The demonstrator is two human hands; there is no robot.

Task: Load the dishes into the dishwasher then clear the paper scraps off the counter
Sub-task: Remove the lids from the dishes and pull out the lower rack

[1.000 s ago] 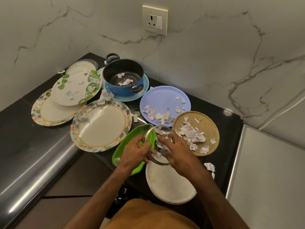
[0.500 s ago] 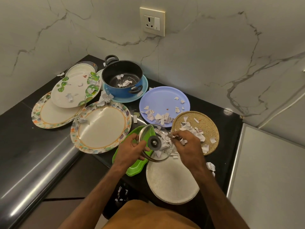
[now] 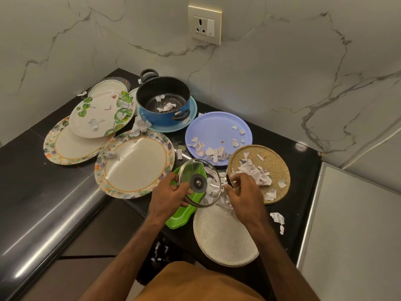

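Over the green dish [image 3: 178,220], left hand [image 3: 169,192] grip round glass lid [image 3: 196,170], right hand [image 3: 245,194] grip pinching scraps [image 3: 235,176].

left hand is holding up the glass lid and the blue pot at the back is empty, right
Not quite. In the head view the left hand is holding up the glass lid, but the blue pot at the back is not empty: paper scraps lie inside it.
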